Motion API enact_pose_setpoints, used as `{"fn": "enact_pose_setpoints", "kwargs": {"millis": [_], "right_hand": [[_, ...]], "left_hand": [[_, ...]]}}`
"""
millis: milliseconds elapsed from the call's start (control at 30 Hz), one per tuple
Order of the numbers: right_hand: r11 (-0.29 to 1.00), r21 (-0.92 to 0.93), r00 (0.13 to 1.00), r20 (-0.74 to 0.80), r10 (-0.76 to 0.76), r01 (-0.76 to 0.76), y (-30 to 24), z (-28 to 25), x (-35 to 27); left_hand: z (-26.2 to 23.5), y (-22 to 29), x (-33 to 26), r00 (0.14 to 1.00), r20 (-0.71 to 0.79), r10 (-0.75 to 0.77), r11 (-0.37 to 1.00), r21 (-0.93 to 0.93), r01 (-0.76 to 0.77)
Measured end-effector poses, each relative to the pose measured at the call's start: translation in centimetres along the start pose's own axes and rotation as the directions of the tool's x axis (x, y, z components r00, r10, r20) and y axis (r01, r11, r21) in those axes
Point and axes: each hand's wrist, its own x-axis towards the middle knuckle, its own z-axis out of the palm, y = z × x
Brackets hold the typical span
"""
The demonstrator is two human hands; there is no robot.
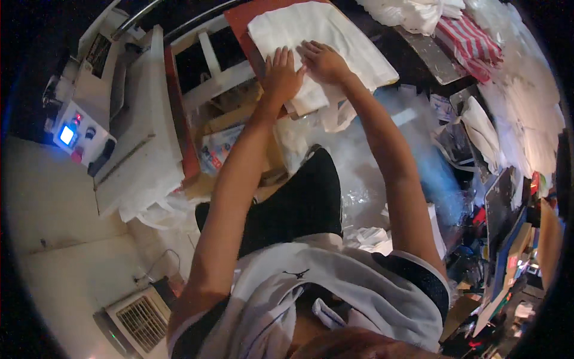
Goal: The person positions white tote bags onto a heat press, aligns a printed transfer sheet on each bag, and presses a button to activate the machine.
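Note:
A flat white cloth (341, 36), perhaps a small stack of fabric, lies on a reddish-brown board (239, 23) at the top middle. My left hand (281, 75) rests on the cloth's near left part, palm down with fingers stretched out. Close beside it, my right hand (326, 61) also lies flat on the cloth, fingers extended toward the upper left. The two hands nearly touch at the thumbs. Neither holds anything. A corner of the cloth hangs down below the hands.
A white machine with a lit control box (75, 137) and a pale flat bed (140, 131) stands at left. Plastic bags, a red-and-white striped bag (469, 42) and white bundles (520, 107) crowd the right. A carton (269, 143) sits under the board; a vented unit (140, 320) is lower left.

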Motion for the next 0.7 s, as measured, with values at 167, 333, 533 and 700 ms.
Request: {"fn": "enact_pose_setpoints", "kwargs": {"millis": [167,333,533,700], "right_hand": [[0.955,-0.100,0.948,0.131,0.291,-0.279,11.3,-1.3,-9.6],[0.792,-0.359,0.741,0.304,0.600,-0.494,9.9,-3.9,-8.4],[0.892,0.317,0.818,-0.382,0.430,-0.321,-4.5,-9.6,-0.1],[0.649,0.544,0.687,-0.171,0.706,-0.531,-18.0,-15.3,-13.6]], "left_hand": [[0.7,3.2,0.7,0.998,0.047,0.052,0.987,-0.152,-0.044],[1.0,2.0,0.1,0.995,0.095,-0.022,0.998,-0.060,0.028],[1.2,-6.2,0.9,0.982,0.171,0.079,0.995,0.047,-0.088],[-4.9,-2.3,-5.4,0.876,-0.300,-0.377,0.805,-0.574,0.150]]}}
